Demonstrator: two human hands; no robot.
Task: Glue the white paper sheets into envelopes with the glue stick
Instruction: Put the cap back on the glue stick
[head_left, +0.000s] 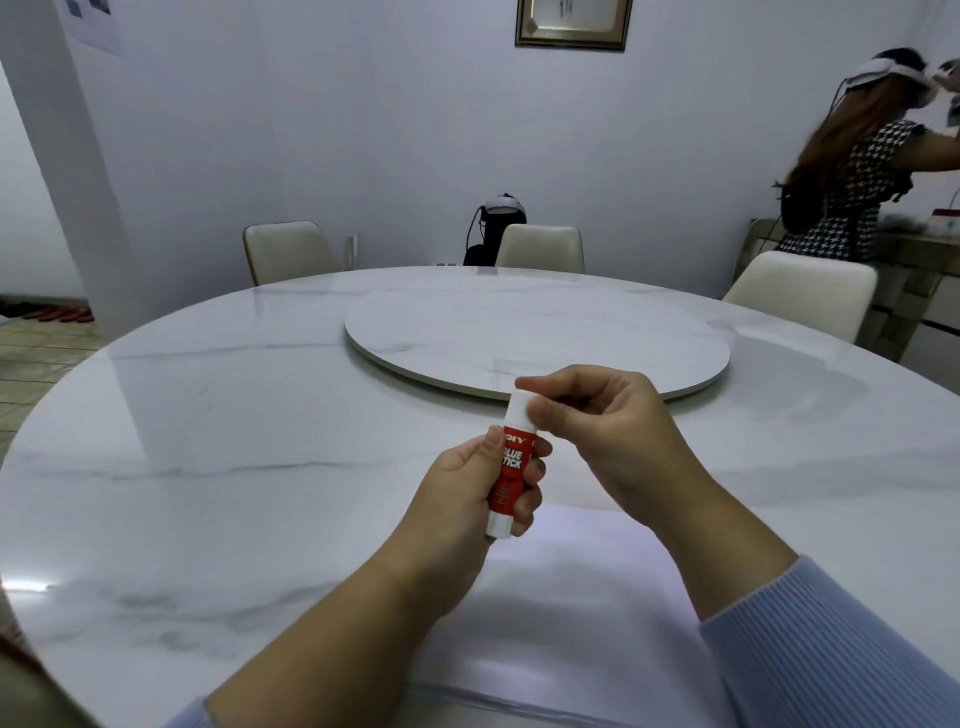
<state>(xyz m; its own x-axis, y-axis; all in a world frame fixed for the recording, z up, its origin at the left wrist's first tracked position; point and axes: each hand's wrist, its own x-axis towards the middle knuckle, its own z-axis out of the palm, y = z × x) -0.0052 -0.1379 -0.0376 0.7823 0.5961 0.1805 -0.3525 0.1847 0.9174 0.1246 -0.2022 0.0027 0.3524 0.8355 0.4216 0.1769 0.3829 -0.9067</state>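
A red and white glue stick (510, 474) is held upright over the table, just above the near edge. My left hand (467, 493) wraps around its red body. My right hand (597, 415) pinches the white cap (519, 410) at its top between thumb and fingers. The cap sits on the stick. A stack of white paper sheets (561, 613) lies flat on the table under my forearms, partly hidden by them.
The round white marble table (208, 467) carries a raised turntable (535, 332) in its middle. Three pale chairs (540, 247) stand around the far side. A person (852, 171) stands at a counter at the far right.
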